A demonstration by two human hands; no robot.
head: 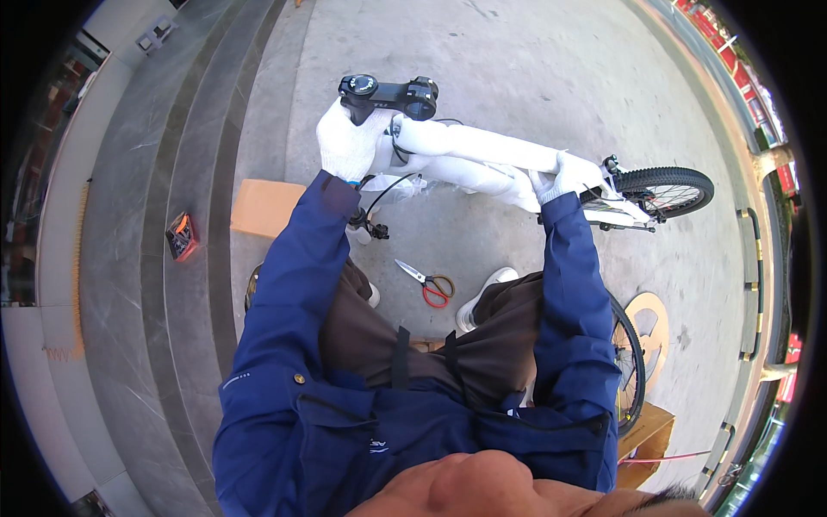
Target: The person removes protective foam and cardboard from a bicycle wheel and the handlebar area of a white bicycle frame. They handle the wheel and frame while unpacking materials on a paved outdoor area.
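Note:
A bicycle frame (481,142) wrapped in white foam lies across in front of me, its front end at the left. My left hand (352,142), in a white knitted glove, grips the front just under the black handlebar stem (391,95); its fingers are partly hidden. Toward the rear, my gloved right hand (572,174) is closed around a wrapped tube. Beyond it sits the rear wheel (665,190) with a knobby black tyre. Black cables and a brake lever assembly (369,226) hang below the front end, next to my left sleeve.
Scissors (428,284) with red and brown handles lie on the concrete between my feet. A cardboard box (266,207) stands at the left, by steps (194,161) holding a small orange-and-black container (181,236). At the right are a loose wheel (627,362), a cardboard disc (648,329) and an opened carton (649,439).

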